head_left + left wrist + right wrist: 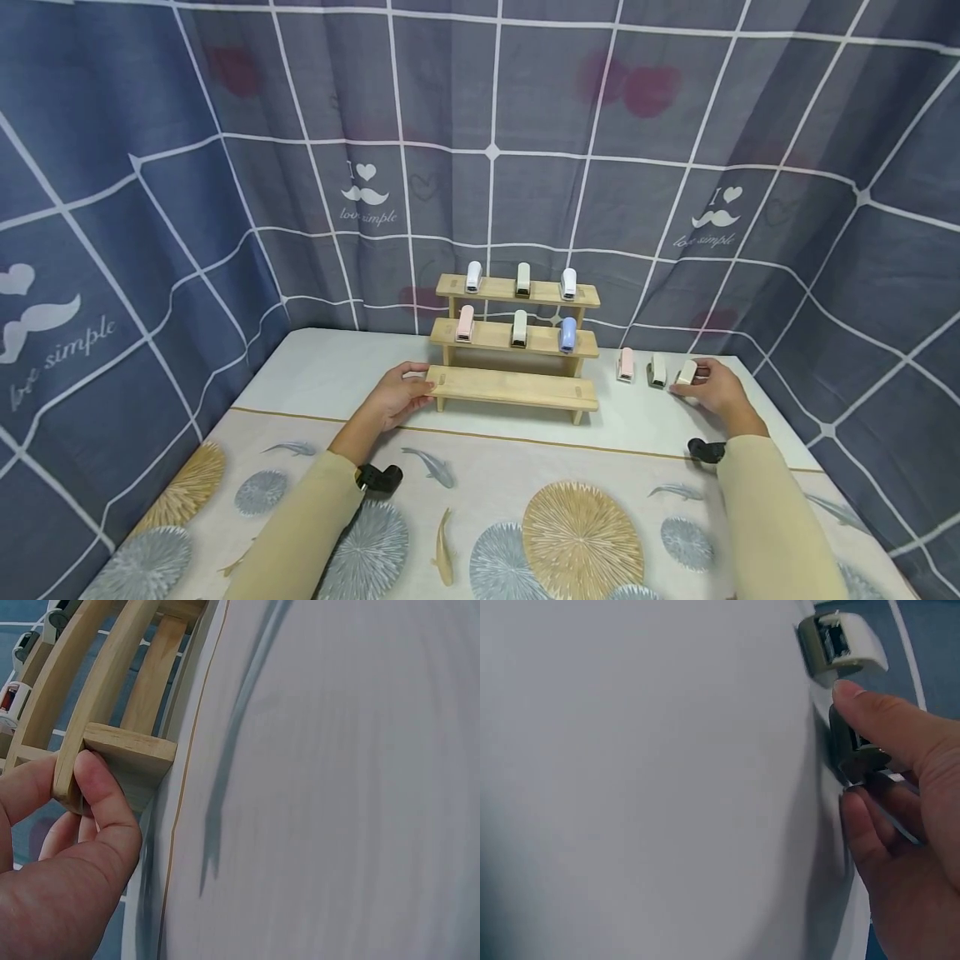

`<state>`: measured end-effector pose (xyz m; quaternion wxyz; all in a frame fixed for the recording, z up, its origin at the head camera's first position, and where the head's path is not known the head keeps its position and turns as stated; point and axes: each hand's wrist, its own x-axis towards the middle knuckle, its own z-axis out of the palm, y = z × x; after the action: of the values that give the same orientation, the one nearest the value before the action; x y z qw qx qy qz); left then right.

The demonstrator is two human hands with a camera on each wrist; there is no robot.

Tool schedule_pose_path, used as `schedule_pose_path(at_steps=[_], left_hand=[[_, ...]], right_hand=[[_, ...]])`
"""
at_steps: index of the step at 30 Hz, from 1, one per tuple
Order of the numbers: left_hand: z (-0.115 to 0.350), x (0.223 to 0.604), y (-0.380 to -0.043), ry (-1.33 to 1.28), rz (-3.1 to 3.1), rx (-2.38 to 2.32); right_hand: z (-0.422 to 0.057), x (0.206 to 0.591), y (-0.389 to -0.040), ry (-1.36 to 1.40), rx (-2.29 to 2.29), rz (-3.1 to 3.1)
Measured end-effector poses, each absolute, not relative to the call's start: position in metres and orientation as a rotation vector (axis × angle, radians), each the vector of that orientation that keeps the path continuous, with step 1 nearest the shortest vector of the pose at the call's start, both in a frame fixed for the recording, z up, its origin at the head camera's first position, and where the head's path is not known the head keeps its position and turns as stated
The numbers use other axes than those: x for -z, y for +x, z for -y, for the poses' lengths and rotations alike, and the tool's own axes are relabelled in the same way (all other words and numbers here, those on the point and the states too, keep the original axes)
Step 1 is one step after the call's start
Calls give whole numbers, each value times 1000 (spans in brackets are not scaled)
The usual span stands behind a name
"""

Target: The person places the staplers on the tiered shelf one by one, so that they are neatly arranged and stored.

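My left hand (397,395) pinches the left end of the lowest board of a wooden three-step display stand (510,388). In the left wrist view, the thumb (96,780) presses that board's end and the fingers curl on its other side. My right hand (716,387) grips a small cream stapler (686,372) with a dark base, standing on the white table. The right wrist view shows thumb and fingers on either side of this stapler (851,746). A second cream stapler (657,371) and a pink stapler (626,365) stand in a row to its left.
On the stand's top step are three staplers, the middle one cream (522,280). The middle step holds a pink (465,323), a cream (519,329) and a blue stapler (567,334). A patterned cloth (375,550) covers the near side; a grid curtain (442,196) hangs behind.
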<state>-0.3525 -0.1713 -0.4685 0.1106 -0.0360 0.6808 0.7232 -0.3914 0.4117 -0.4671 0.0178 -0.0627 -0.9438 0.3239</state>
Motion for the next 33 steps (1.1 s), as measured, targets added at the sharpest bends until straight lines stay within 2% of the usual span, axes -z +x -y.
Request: schedule_pose_path(at_steps=[16,26,33], left_hand=[[169,467,-352,-108,-1994,-2131],[171,468,-353,-93,-2000,-2135],[170,466,-350,-70,-1991,-2142]], right_hand=[[-382,450,-356,-81,-1244,2735],[-339,432,-328,6,-1393,2556],[-306,431,-315,190,-1509,2474]])
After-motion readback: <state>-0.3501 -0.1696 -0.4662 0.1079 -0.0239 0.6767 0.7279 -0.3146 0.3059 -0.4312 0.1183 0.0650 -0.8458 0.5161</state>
